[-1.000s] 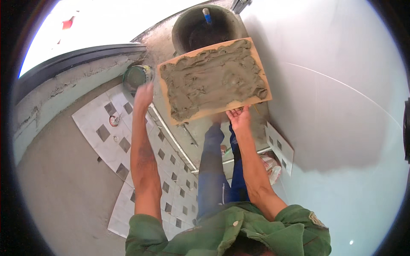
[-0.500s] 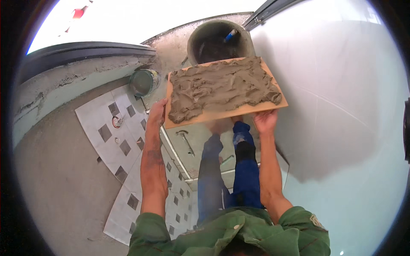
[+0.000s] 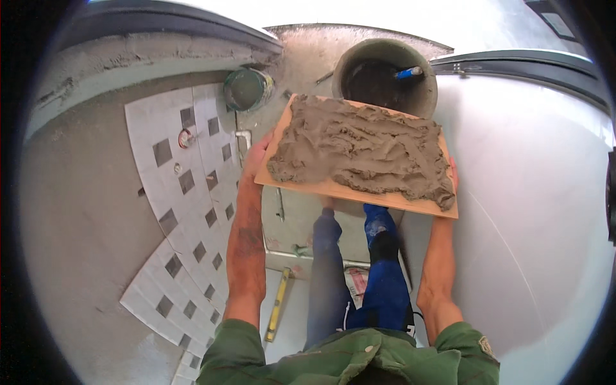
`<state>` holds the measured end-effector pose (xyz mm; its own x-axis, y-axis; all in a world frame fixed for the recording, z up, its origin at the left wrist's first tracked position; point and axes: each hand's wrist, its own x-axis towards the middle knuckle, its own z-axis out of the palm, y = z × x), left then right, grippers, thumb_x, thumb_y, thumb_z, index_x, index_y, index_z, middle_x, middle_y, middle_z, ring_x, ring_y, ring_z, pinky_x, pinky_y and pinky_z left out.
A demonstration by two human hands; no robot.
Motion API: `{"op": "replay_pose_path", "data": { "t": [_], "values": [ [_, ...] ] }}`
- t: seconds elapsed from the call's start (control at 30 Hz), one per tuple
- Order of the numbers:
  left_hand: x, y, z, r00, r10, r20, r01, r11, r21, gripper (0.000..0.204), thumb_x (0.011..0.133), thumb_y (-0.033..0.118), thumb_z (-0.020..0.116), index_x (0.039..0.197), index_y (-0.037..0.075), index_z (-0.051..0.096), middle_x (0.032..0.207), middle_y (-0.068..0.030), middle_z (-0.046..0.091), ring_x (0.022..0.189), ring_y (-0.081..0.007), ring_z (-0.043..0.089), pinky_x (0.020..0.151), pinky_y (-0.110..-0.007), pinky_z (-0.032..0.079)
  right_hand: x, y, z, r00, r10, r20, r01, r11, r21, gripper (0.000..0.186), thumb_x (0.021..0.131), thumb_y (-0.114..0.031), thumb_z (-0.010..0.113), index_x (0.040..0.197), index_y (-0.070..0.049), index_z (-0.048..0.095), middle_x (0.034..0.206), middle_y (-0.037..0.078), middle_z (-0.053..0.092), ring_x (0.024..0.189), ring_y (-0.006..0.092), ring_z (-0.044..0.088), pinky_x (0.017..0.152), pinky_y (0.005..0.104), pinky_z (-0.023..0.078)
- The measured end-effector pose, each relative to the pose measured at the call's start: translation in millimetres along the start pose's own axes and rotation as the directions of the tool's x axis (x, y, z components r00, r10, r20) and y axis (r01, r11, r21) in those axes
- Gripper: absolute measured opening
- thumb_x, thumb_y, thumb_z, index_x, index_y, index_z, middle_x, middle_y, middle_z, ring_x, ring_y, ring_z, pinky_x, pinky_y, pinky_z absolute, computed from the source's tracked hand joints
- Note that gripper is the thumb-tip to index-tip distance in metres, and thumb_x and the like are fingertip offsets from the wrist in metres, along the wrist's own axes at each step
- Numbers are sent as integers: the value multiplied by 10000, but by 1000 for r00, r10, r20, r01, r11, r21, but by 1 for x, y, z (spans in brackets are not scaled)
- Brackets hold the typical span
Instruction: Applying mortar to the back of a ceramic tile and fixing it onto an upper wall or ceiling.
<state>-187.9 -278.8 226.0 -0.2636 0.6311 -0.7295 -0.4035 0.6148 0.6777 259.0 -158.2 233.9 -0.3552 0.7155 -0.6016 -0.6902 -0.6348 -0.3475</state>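
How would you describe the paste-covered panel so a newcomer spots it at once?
Find the big round tub near the top. Just below it in the picture, the left hand and right hand hold a rectangular panel. Unlike the white, dark-squared tiles to its left, it has orange-tan edges and thick, ridged grey-brown paste.

Rough grey wall (image 3: 77, 205), white tiles (image 3: 144, 125) with dark squares, pale wall (image 3: 520, 147) at right, bright light (image 3: 366, 11) beyond

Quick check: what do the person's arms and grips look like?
The left sleeve and right sleeve are short and green; a patch marks the right. The left forearm bears a tattoo-like marking. Left grip and right grip look ungloved.
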Motion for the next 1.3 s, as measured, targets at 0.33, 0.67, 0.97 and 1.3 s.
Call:
{"op": "replay_pose_path", "data": {
  "t": [0.33, 0.67, 0.97, 1.3],
  "values": [
    [20, 23, 8, 998, 1, 63, -18, 963, 268, 451, 975, 301, 441, 1305, -3, 488, 1286, -53, 522, 1132, -140, 507, 975, -270, 379, 7, -7, 33, 759, -356, -545, 251, 932, -260, 544, 986, -449, 345, 1396, -92, 335, 1363, 127, 446, 1224, 232, 452, 1031, 401, 384],
    [50, 21, -13, 949, -314, -2, 311, 942, -127, 378, 924, 309, 544, 1182, 35, 579, 1032, -66, 645, 846, -149, 630, 747, -274, 514, 10, -40, 15, 966, -199, -165, 196, 980, -34, 684, 927, -606, 250, 1423, -136, 295, 1426, 127, 377, 1289, 248, 379, 1074, 418, 331],
    [29, 58, 16, 926, -377, 8, 376, 922, -94, 389, 948, 293, 510, 1196, -1, 565, 1056, -51, 642, 889, -126, 620, 786, -275, 496, -10, -46, 26, 894, -281, -349, 197, 946, -257, 649, 992, -433, 336, 1486, -119, 55, 1406, 157, 396, 1330, 239, 334, 1091, 399, 308],
    [36, 66, 10, 948, -316, 46, 314, 948, 43, 375, 931, 281, 538, 1190, 12, 575, 1033, -42, 649, 849, -132, 620, 769, -263, 495, -65, 1, -64, 946, -309, -96, 252, 891, -378, 745, 920, -132, 548, 1482, -103, 60, 1379, 99, 437, 1242, 171, 428, 1058, 326, 328]
  ]
}}
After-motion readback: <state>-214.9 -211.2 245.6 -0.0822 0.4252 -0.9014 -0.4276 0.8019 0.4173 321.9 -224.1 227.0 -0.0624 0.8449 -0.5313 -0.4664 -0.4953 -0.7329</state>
